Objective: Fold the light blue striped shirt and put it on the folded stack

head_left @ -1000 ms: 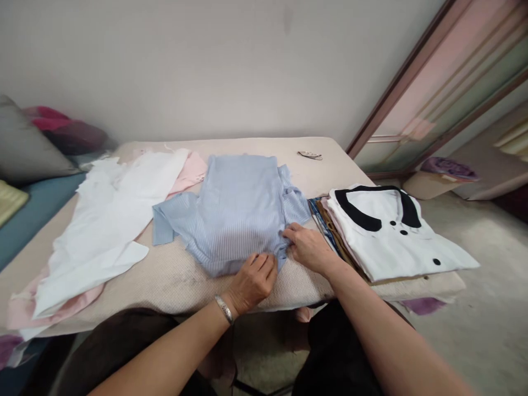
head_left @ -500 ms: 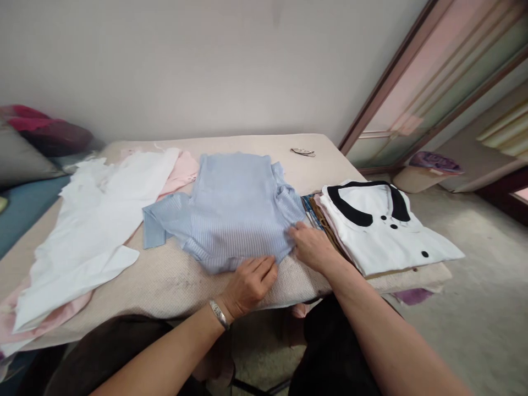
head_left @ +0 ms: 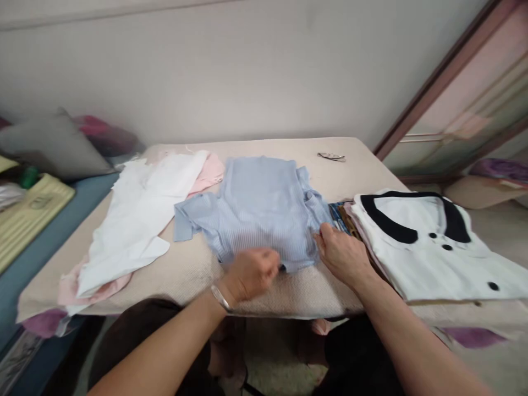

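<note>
A light blue striped shirt (head_left: 264, 192) lies face down or folded in the middle of the covered table, its short sleeves out to both sides. My right hand (head_left: 340, 250) pinches the cloth at the shirt's lower right edge. Over the shirt's near hem is my left hand (head_left: 253, 272), smeared by motion, its fingers curled closed; what they hold, if anything, is hidden. To the right, next to my right hand, a white shirt with a black collar (head_left: 421, 253) lies on top of a stack of folded clothes (head_left: 344, 215).
White garments (head_left: 140, 203) lie spread at the left over pink cloth (head_left: 206, 173). Eyeglasses (head_left: 331, 157) rest near the table's (head_left: 280, 146) far right corner. A wall stands behind. At far left are a grey cushion (head_left: 68, 146) and a yellow object (head_left: 37, 212).
The view has swung left, so everything sits further right in it. My left hand has risen slightly at the near hem and its fingers have curled. My right hand stays at the shirt's right edge.
</note>
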A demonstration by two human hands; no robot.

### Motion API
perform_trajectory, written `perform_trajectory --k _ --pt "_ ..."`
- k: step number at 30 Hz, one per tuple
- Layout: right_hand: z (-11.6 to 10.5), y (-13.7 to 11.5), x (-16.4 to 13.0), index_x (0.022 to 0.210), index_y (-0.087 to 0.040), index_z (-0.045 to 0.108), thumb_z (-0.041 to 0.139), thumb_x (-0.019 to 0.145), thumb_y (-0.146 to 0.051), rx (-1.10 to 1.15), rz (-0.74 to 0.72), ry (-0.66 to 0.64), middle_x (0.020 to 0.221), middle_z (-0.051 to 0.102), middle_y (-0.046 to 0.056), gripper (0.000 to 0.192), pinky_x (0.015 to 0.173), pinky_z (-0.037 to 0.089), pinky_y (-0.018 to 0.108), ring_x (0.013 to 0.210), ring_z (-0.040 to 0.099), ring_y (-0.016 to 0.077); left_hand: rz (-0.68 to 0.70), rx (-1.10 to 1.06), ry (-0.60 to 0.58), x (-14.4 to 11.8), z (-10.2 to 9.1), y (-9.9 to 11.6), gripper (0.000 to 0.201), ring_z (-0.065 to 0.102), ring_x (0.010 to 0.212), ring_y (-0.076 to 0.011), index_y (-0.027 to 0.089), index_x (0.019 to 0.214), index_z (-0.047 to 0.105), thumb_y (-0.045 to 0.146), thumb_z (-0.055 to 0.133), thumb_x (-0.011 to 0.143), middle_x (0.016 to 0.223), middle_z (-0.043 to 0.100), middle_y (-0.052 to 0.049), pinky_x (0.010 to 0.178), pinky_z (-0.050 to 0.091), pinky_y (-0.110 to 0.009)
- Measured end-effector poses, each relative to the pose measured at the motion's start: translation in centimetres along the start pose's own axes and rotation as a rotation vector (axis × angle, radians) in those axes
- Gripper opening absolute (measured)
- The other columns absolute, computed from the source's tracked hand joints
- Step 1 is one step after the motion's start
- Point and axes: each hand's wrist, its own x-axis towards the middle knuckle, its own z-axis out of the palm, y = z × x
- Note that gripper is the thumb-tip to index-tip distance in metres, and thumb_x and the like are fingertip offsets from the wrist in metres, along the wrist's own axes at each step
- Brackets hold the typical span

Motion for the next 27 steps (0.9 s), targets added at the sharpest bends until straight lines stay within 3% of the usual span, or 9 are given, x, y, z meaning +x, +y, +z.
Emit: perform_trajectory --k 3,5,7,9,13,15,19,22,27 --pt "0.0 -1.9 -0.6 0.097 -0.019 0.053 0.043 0.102 -0.029 0.084 -0.223 0.055 0.090 0.067 0.006 0.015 0.057 0.025 0.030 0.069 0.063 0.0190 -0.603 0.251 -0.001 -1.6 -5.2 -6.1 0.027 0.068 0.080 -0.0250 0.019 0.096 0.068 0.027 0.042 0.098 0.086 0.071 -0.010 0.070 0.048 -0.034" --pt "0.3 -2.7 -1.0 0.094 -0.019 0.053 0.045 0.099 -0.024 0.151 -0.338 0.023 0.089 0.066 0.005 0.010 0.058 0.025 0.030 0.069 0.059 0.0169 -0.771 0.305 -0.157 -3.4 -7.8 -9.5 0.029 0.067 0.086 -0.0280 0.019 0.100 0.070 0.022 0.043 0.094 0.089 0.071 -0.012 0.071 0.047 -0.035" --pt "0.6 -3.1 -1.1 0.093 -0.019 0.055 0.045 0.095 -0.017 0.209 -0.400 -0.016 0.089 0.065 0.004 0.011 0.059 0.026 0.029 0.069 0.057 0.0155 -0.710 0.196 -0.286 -5.1 -8.9 -11.2 0.036 0.066 0.091 -0.0255 0.023 0.117 0.068 0.017 0.047 0.088 0.097 0.070 -0.010 0.076 0.047 -0.033" --pt "0.6 -3.1 -1.0 0.093 -0.019 0.057 0.043 0.092 -0.013 0.269 -0.413 -0.051 0.089 0.064 0.004 0.015 0.061 0.029 0.029 0.070 0.057 0.0151 -0.548 0.100 -0.332 -6.1 -8.6 -11.1 0.050 0.064 0.094 -0.0221 0.028 0.129 0.063 0.013 0.050 0.084 0.105 0.067 -0.007 0.081 0.046 -0.031" --pt "-0.7 -2.6 -0.9 0.092 -0.020 0.060 0.050 0.088 -0.015 0.472 -0.431 -0.143 0.088 0.065 0.003 0.012 0.071 0.038 0.028 0.078 0.059 0.0169 -0.352 0.166 -0.370 -5.7 -6.4 -8.9 0.047 0.060 0.092 -0.0208 0.027 0.115 0.071 0.004 0.049 0.080 0.099 0.058 -0.008 0.079 0.046 -0.030" --pt "-1.7 -2.3 -1.1 0.095 -0.021 0.063 0.058 0.085 -0.020 0.600 -0.437 -0.241 0.095 0.068 0.003 0.010 0.077 0.041 0.029 0.085 0.061 0.0186 -0.346 0.200 -0.365 -5.2 -5.8 -8.3 0.042 0.060 0.090 -0.0216 0.025 0.107 0.072 0.003 0.049 0.080 0.099 0.056 -0.009 0.076 0.046 -0.031" --pt "-2.4 -2.0 -1.6 0.104 -0.021 0.065 0.072 0.079 -0.027 0.671 -0.450 -0.407 0.108 0.068 0.006 0.027 0.085 0.045 0.032 0.096 0.061 0.0224 -0.336 0.144 -0.237 -5.1 -6.6 -8.7 0.049 0.060 0.098 -0.0235 0.025 0.118 0.067 0.003 0.054 0.076 0.119 0.056 -0.010 0.083 0.049 -0.034" --pt "-1.6 -1.9 -1.7 0.104 -0.021 0.064 0.070 0.077 -0.022 0.603 -0.519 -0.394 0.108 0.065 0.006 0.028 0.086 0.043 0.031 0.096 0.059 0.0218 -0.305 0.021 -0.191 -6.2 -8.0 -9.3 0.044 0.060 0.107 -0.0224 0.025 0.115 0.067 0.006 0.055 0.077 0.120 0.062 -0.006 0.093 0.047 -0.034" --pt "0.1 -2.5 -1.3 0.086 -0.021 0.059 0.057 0.073 -0.009 0.513 -0.583 -0.323 0.093 0.061 0.002 0.017 0.076 0.038 0.027 0.087 0.056 0.0179 -0.347 -0.208 -0.263 -8.1 -8.8 -9.4 0.021 0.064 0.092 -0.0187 0.023 0.088 0.071 0.012 0.055 0.081 0.096 0.071 -0.001 0.088 0.047 -0.030"
